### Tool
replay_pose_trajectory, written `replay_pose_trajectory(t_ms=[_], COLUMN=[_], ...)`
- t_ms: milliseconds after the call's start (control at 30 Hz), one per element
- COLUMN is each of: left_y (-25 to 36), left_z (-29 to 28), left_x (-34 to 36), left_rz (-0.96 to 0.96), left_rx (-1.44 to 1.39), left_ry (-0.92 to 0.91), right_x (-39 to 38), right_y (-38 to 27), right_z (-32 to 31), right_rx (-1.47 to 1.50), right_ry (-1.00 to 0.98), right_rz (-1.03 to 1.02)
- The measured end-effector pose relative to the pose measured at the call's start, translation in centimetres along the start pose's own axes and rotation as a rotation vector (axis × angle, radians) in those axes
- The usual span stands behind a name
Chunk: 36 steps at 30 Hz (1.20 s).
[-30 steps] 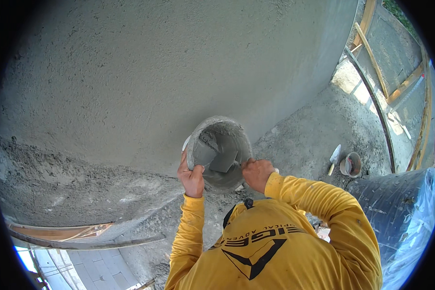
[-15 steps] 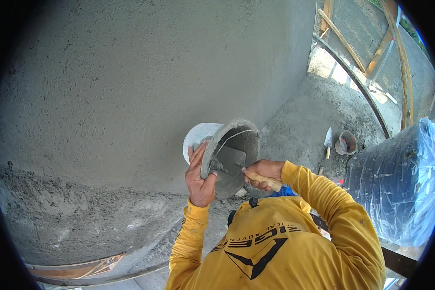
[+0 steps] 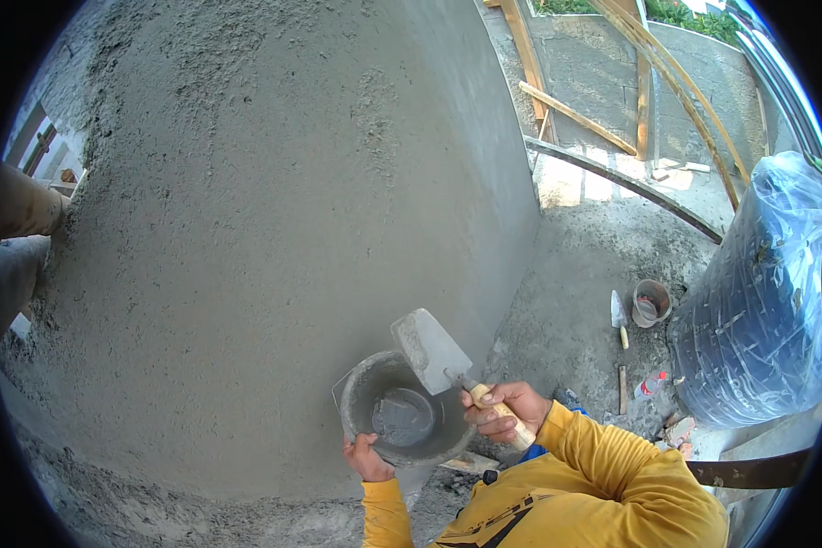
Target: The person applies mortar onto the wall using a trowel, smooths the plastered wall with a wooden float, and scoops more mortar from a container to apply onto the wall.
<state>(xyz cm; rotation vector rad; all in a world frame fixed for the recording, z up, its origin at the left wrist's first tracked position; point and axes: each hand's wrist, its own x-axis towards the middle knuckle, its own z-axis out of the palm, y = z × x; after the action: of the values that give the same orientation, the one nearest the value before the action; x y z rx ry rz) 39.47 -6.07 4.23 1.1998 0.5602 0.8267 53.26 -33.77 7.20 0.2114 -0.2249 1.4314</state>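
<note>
My left hand grips the near left rim of a round, mortar-smeared bucket, thumb over the edge. The bucket's mouth faces up toward me, and a little grey mortar coats its bottom. In my right hand is the pale wooden handle of a trowel. Its flat grey blade points up and left, above the bucket's far right rim. Just beyond both hands rises a wall covered in wet grey plaster, rougher toward the upper left and smoother near its right corner.
On the ground to the right lie a second trowel, a small bucket, a wooden stick and a plastic bottle. A large blue, plastic-wrapped cylinder stands beyond them. Pipes cross the left edge; timber props stand at the back.
The trowel has come up out of the bucket, its blade now above the rim. The bucket has turned from tilted sideways to mouth-up. The view has shifted, showing more wall.
</note>
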Motion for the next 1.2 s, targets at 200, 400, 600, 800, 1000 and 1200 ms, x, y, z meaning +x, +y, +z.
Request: replay_pose_trajectory(t_ms=[200, 400, 600, 800, 1000, 1200], left_y=[-4.4, -4.7, -8.5, -5.5, -5.2, -3.6], left_z=[-1.7, 2.9, 5.2, 13.1, 14.7, 15.5], left_x=[-0.7, -4.0, -4.9, -6.3, -0.8, 1.6], left_rz=[0.030, -0.006, -0.005, -0.020, 0.103, 0.044], left_rx=[0.088, 0.281, 0.167, 0.109, 0.223, 0.146], left_ry=[0.310, 0.773, 0.781, 0.574, 0.262, 0.059], right_x=[-2.3, 1.4, 8.8, 1.1, -3.6, 2.5], right_y=[-14.1, -29.9, -49.5, -40.4, -28.7, -17.2], right_z=[14.0, 28.4, 30.0, 10.6, 5.4, 1.2], right_rx=[-0.642, -1.733, -2.304, -2.563, -2.318, -2.683], right_ry=[0.145, 0.672, 0.902, 0.595, 0.432, 0.246], right_rz=[-0.628, -1.837, -2.221, -0.364, 0.539, 0.603])
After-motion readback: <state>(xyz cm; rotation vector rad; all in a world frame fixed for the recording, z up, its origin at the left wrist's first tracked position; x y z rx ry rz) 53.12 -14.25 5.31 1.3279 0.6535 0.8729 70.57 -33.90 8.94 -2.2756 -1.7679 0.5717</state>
